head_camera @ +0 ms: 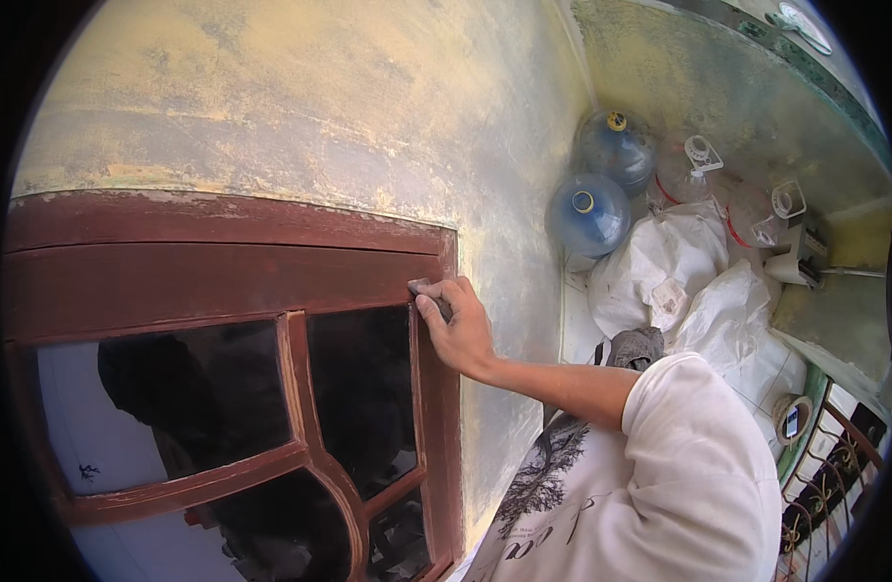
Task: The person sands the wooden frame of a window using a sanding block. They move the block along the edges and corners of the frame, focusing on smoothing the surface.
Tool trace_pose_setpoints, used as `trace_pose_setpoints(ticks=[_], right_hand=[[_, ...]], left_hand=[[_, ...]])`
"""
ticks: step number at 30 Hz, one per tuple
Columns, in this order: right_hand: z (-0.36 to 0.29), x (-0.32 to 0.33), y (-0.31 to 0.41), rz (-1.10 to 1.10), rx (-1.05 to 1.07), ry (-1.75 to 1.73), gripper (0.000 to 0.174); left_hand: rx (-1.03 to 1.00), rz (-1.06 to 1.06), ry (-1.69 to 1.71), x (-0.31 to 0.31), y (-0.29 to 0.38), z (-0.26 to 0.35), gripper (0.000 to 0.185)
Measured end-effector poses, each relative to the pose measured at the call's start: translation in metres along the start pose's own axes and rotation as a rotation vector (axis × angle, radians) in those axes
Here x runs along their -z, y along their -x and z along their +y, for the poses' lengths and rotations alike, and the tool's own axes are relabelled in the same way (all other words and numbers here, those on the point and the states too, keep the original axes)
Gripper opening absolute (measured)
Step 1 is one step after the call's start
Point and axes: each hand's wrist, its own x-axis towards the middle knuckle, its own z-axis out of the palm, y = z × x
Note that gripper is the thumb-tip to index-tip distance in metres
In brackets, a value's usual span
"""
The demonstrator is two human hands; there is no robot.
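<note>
My right hand (pixel 460 324) grips a small dark grey pad (pixel 442 308), which looks like folded sandpaper. The pad presses on the reddish-brown wooden window frame (pixel 213 280), close to the corner of a pane. Dark glass panes (pixel 362 385) sit between the frame's bars and show reflections. A curved wooden glazing bar (pixel 295 378) has pale, worn streaks along its edges. My left hand is out of view.
The patchy yellow-grey wall (pixel 307 109) surrounds the frame. Blue water jugs (pixel 590 222), white sacks (pixel 682 254) and clear plastic containers (pixel 751 207) crowd the corner. A phone (pixel 790 420) lies on a round object near a metal grille (pixel 824 484).
</note>
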Motion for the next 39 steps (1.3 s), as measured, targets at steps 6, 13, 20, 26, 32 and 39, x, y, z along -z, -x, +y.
trace_pose_setpoints(ticks=[6,13,20,26,32,39], right_hand=[[0.03,-0.002,0.006,0.042,-0.156,0.091,0.023],[-0.014,-0.025,0.001,0.079,0.104,0.055,0.023],[-0.013,-0.013,0.001,0.006,0.145,-0.009,0.021],[0.018,-0.017,0.002,0.116,-0.024,0.001,0.021],[0.026,-0.02,0.017,0.157,0.051,-0.07,0.02],[0.024,-0.03,0.019,0.203,0.096,-0.047,0.022]], left_hand=[[-0.019,0.016,-0.018,0.008,-0.006,-0.01,0.072],[-0.049,0.003,-0.038,0.003,0.001,-0.015,0.07],[-0.082,0.008,-0.047,0.005,0.004,-0.02,0.07],[-0.032,0.046,-0.03,0.007,-0.002,-0.007,0.071],[-0.077,0.06,-0.043,0.002,-0.005,-0.012,0.068],[-0.117,0.085,-0.053,0.001,-0.006,-0.012,0.069]])
